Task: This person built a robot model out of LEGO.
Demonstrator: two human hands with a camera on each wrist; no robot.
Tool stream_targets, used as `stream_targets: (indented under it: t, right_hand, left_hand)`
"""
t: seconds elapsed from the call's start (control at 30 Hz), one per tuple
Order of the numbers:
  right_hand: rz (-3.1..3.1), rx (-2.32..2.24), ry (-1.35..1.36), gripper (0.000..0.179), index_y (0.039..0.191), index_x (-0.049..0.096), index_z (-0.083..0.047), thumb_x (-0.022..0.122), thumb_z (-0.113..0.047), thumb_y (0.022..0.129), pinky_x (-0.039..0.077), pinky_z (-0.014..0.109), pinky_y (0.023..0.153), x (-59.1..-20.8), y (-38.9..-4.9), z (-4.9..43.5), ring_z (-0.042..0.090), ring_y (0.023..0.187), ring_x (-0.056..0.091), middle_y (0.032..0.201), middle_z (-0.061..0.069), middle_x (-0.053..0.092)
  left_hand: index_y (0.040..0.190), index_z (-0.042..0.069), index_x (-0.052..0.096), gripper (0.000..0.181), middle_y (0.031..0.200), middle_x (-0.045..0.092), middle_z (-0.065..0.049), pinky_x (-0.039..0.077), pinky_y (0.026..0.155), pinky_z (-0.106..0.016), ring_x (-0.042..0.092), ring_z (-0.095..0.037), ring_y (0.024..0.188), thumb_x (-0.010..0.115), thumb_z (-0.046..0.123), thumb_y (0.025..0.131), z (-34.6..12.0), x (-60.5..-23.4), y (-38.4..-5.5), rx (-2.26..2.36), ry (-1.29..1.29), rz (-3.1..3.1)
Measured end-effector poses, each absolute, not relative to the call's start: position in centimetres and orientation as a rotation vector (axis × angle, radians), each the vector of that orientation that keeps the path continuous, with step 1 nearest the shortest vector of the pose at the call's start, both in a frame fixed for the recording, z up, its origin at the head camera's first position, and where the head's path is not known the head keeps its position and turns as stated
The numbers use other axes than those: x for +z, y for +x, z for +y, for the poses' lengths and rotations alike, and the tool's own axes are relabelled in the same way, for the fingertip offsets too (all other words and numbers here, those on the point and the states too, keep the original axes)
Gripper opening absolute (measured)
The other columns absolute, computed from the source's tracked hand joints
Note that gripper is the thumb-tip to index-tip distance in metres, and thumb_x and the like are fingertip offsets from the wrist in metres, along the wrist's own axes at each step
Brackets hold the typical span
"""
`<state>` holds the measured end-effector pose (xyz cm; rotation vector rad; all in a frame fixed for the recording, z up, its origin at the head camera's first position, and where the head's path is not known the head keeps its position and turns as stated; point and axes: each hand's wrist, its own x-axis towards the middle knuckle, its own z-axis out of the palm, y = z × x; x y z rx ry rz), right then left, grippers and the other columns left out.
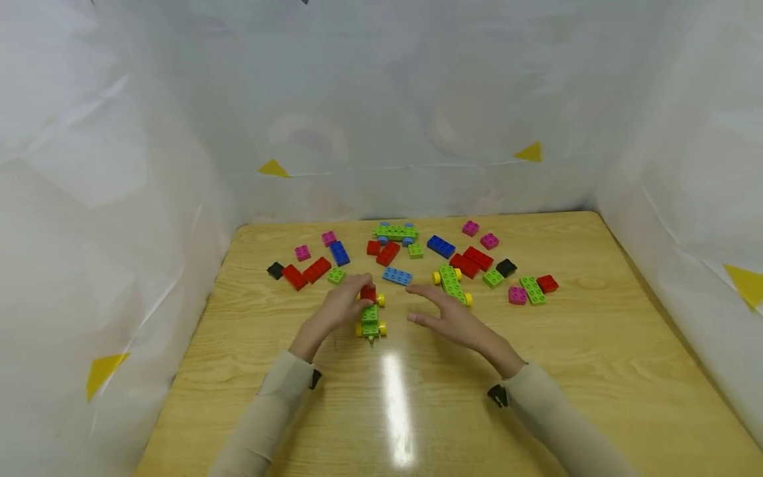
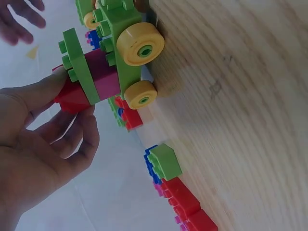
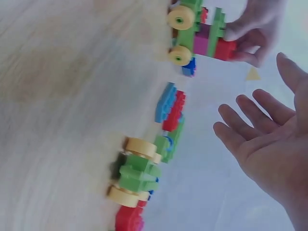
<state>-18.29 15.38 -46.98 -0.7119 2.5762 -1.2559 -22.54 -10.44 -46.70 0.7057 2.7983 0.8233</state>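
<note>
My left hand (image 1: pixel 342 307) pinches a red brick (image 2: pixel 74 98) between thumb and fingers. It tops a stack on a green wheeled base (image 1: pixel 371 328) with yellow wheels; under the red brick come a green plate (image 2: pixel 79 65) and a magenta brick (image 2: pixel 103 77). My right hand (image 1: pixel 450 319) is held over the table with fingers extended and thumb apart, nothing in it. Nearest to it is a second green wheeled base (image 1: pixel 452 283) with yellow wheels. In the right wrist view, the right hand (image 3: pixel 269 139) shows its palm, apart from the stack.
Beyond the hands lie a light blue brick (image 1: pixel 397 276), a third wheeled base (image 1: pixel 396 232) with blue wheels, and loose red bricks (image 1: pixel 318 269). Blue bricks (image 1: pixel 441 246), magenta bricks (image 1: pixel 517 295) and a long green brick (image 1: pixel 532 290) lie around too. White sheeting (image 1: pixel 405 99) encloses the wooden table (image 1: pixel 298 424).
</note>
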Motion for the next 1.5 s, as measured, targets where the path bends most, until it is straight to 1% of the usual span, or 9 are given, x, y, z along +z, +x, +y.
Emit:
stream_targets:
  t: [0.1,0.37,0.53,0.73,0.9,1.03,1.23,1.5]
  right_hand:
    - [2.576,-1.248,-0.719,0.058,0.144,0.045,-0.019,0.058,-0.045,0.094,0.034,0.055,0.105,-46.5,-18.1,15.7,0.029,0.136,0.037,0.147,0.004,0.042]
    - [2.626,-1.2,-0.632,0.052,0.142,0.046,-0.012,0.059,-0.033,0.096,0.036,0.053,0.104,-47.4,-18.1,17.9,0.03,0.134,0.04,0.145,0.007,0.045]
    - [2.685,-1.161,-0.582,0.051,0.14,0.049,-0.007,0.059,-0.03,0.096,0.035,0.055,0.104,-48.2,-18.4,19.0,0.035,0.133,0.041,0.142,0.013,0.048]
    - [2.785,-1.171,-0.545,0.048,0.136,0.052,-0.002,0.062,-0.026,0.095,0.037,0.057,0.102,-48.6,-18.8,20.0,0.039,0.129,0.044,0.138,0.018,0.051]
    - [2.823,-1.199,-0.484,0.046,0.134,0.052,0.001,0.063,-0.02,0.095,0.036,0.058,0.102,-48.9,-19.1,20.5,0.041,0.128,0.044,0.137,0.022,0.051]
    - [2.86,-1.193,-0.427,0.046,0.134,0.051,0.004,0.062,-0.016,0.094,0.037,0.058,0.101,-49.3,-19.2,20.9,0.042,0.127,0.044,0.137,0.025,0.049]
    - [2.909,-1.141,-0.354,0.048,0.135,0.049,0.007,0.064,-0.013,0.093,0.036,0.057,0.101,-50.1,-19.4,21.3,0.044,0.127,0.044,0.137,0.027,0.048]
    - [2.87,-1.058,-0.233,0.058,0.142,0.039,0.007,0.062,-0.014,0.094,0.036,0.057,0.102,-51.1,-19.9,21.1,0.044,0.128,0.042,0.141,0.028,0.043]
  left_hand:
    - [0.104,0.012,0.057,0.016,0.103,0.062,-0.004,0.049,0.079,-0.038,0.055,-0.022,0.094,0.067,0.01,0.091,-10.9,-46.6,-23.0,0.817,0.675,2.805]
    - [0.107,0.009,0.057,0.018,0.103,0.061,-0.005,0.049,0.079,-0.037,0.055,-0.021,0.091,0.066,0.009,0.091,-12.2,-46.8,-24.5,0.77,0.628,2.858]
    - [0.109,0.009,0.057,0.019,0.105,0.061,-0.007,0.049,0.08,-0.038,0.055,-0.023,0.095,0.065,0.01,0.092,-12.7,-46.9,-25.2,0.721,0.584,2.885]
    - [0.106,0.009,0.057,0.015,0.104,0.06,-0.008,0.05,0.079,-0.039,0.056,-0.025,0.097,0.064,0.01,0.093,-12.8,-46.7,-25.7,0.703,0.597,2.952]
    - [0.112,0.006,0.057,0.02,0.105,0.059,-0.008,0.049,0.083,-0.04,0.055,-0.026,0.1,0.063,0.01,0.093,-12.9,-46.6,-26.0,0.698,0.581,2.966]
    - [0.117,0.006,0.057,0.025,0.11,0.058,-0.008,0.049,0.087,-0.04,0.054,-0.026,0.105,0.064,0.012,0.094,-12.9,-46.6,-26.3,0.711,0.549,2.952]
    - [0.12,0.006,0.057,0.029,0.115,0.058,-0.009,0.048,0.09,-0.042,0.055,-0.027,0.108,0.064,0.013,0.093,-12.8,-46.5,-26.7,0.722,0.553,2.945]
    - [0.123,0.004,0.057,0.032,0.119,0.058,-0.012,0.048,0.091,-0.043,0.055,-0.03,0.11,0.065,0.013,0.093,-12.9,-46.3,-26.9,0.717,0.566,2.938]
